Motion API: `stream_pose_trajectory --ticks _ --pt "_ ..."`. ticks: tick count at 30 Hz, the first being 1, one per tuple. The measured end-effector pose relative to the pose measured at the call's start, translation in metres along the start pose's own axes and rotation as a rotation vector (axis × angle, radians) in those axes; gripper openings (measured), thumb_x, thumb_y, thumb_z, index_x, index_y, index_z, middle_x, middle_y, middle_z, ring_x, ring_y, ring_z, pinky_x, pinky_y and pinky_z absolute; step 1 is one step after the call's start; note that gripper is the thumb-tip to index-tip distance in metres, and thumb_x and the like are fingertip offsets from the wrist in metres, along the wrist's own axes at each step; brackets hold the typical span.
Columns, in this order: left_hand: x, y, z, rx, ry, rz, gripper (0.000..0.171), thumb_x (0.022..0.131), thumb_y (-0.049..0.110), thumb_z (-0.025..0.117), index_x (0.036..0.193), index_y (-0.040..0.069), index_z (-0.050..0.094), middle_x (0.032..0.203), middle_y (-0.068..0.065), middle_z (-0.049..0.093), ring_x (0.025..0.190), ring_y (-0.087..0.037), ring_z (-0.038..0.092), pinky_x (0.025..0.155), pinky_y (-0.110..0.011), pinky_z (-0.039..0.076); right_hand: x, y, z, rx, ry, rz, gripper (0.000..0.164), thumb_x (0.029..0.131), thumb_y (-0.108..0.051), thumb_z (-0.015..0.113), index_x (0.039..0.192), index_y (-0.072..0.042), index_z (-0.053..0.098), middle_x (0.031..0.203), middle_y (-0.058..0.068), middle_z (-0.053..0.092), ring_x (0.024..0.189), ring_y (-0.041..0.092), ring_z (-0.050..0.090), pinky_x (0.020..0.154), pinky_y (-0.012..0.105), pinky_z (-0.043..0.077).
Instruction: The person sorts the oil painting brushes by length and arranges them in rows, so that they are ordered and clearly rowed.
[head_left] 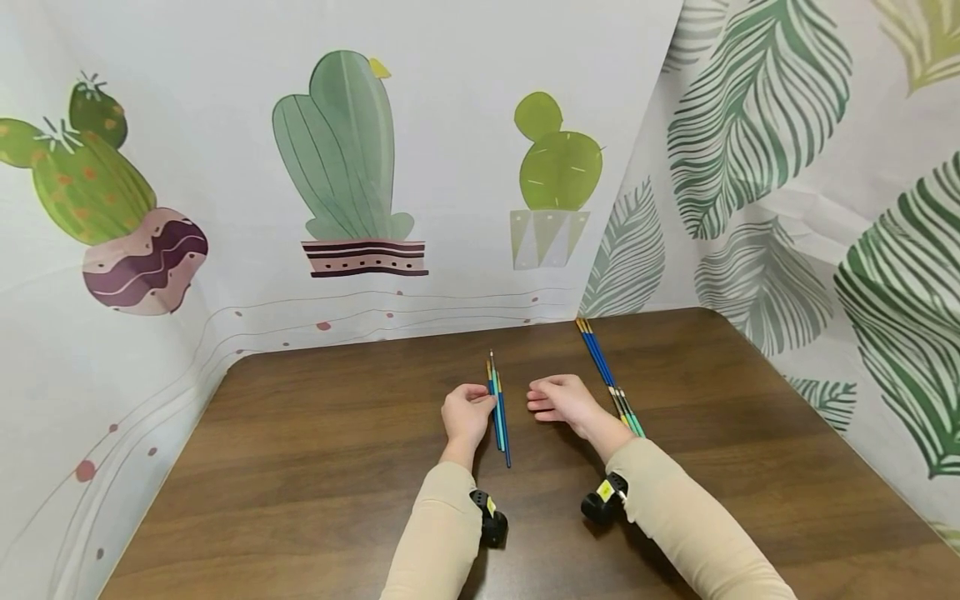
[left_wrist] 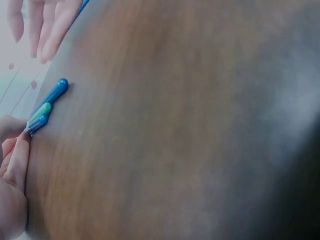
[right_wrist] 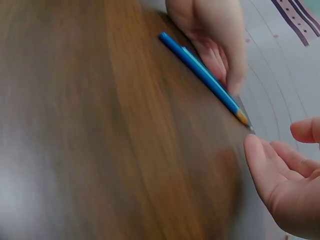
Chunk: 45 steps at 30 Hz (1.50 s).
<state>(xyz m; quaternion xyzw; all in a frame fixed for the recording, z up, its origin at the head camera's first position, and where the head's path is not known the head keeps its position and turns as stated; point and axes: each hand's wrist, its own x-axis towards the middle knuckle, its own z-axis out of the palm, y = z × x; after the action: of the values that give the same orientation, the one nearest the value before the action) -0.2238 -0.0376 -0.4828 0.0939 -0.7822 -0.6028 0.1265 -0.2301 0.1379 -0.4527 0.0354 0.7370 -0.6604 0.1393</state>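
Observation:
Slim paintbrushes with blue and teal handles (head_left: pixel 505 429) lie side by side on the brown table, tips pointing to the far edge. My left hand (head_left: pixel 467 412) pinches this small bundle from its left side with thumb and fingertips. In the left wrist view, rounded blue handle ends (left_wrist: pixel 56 92) stick out past those fingers. To the right of the bundle, my right hand (head_left: pixel 562 402) is held apart from it, fingers extended and nothing in them. In the right wrist view, the right hand (right_wrist: pixel 292 185) appears near a brush tip.
Blue-handled paintbrushes (head_left: pixel 596 354) lie in a row at the back right of the wooden table (head_left: pixel 337 442). Closer in, brushes with yellow and green handles (head_left: pixel 630 414) are partly hidden by my right forearm. A patterned cloth (head_left: pixel 465 167) hangs behind the table.

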Motion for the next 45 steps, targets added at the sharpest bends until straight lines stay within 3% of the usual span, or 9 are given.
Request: stream_pose_trajectory --ticks 5,12,18,25,34,45 --pt "-0.002 0.000 -0.001 -0.010 -0.003 0.023 0.011 0.074 0.006 0.075 0.082 0.002 0.069 0.078 -0.012 0.073 0.074 -0.018 0.072 0.067 -0.030 0.056 0.001 -0.001 0.018 0.017 -0.018 0.034 0.039 0.096 -0.015 0.049 0.125 0.012 0.050 0.114 0.026 0.063 0.090 0.021 0.069 0.075 0.034 0.058" --pt "-0.003 0.002 -0.001 -0.015 -0.012 -0.010 0.012 0.074 0.004 0.076 0.083 0.002 0.068 0.080 -0.013 0.073 0.076 -0.019 0.072 0.069 -0.031 0.057 0.008 -0.004 0.032 0.018 -0.017 0.039 0.039 0.097 -0.014 0.048 0.126 0.012 0.049 0.116 0.027 0.062 0.092 0.025 0.069 0.076 0.036 0.058" --pt "0.000 0.002 0.001 0.013 -0.033 -0.063 0.014 0.076 0.005 0.075 0.088 0.000 0.069 0.087 -0.015 0.073 0.083 -0.023 0.072 0.075 -0.034 0.057 0.014 -0.006 0.037 -0.002 0.007 0.052 0.037 0.096 -0.013 0.048 0.126 0.009 0.051 0.114 0.025 0.064 0.085 0.018 0.069 0.075 0.034 0.058" --pt "0.001 0.003 0.001 0.014 -0.022 -0.034 0.015 0.076 0.004 0.075 0.088 -0.001 0.069 0.087 -0.016 0.073 0.083 -0.023 0.072 0.074 -0.033 0.057 0.017 -0.009 0.040 -0.028 0.034 0.068 0.035 0.092 -0.007 0.052 0.125 0.003 0.056 0.108 0.017 0.069 0.078 0.012 0.067 0.067 0.027 0.057" --pt "0.000 0.005 0.000 0.001 -0.028 -0.029 0.015 0.076 0.003 0.075 0.088 -0.002 0.069 0.086 -0.016 0.073 0.082 -0.023 0.072 0.073 -0.032 0.057 0.018 -0.006 0.044 -0.161 0.031 -0.068 0.036 0.081 -0.002 0.067 0.114 0.011 0.059 0.100 0.024 0.069 0.078 0.018 0.068 0.070 0.036 0.058" --pt "0.001 0.004 -0.001 0.008 -0.024 -0.030 0.014 0.076 0.004 0.075 0.088 -0.001 0.069 0.086 -0.016 0.073 0.082 -0.023 0.072 0.073 -0.032 0.057 0.019 -0.007 0.051 -0.323 0.108 -0.122 0.034 0.073 0.000 0.071 0.105 0.008 0.065 0.085 0.017 0.071 0.057 0.013 0.064 0.054 0.028 0.056"
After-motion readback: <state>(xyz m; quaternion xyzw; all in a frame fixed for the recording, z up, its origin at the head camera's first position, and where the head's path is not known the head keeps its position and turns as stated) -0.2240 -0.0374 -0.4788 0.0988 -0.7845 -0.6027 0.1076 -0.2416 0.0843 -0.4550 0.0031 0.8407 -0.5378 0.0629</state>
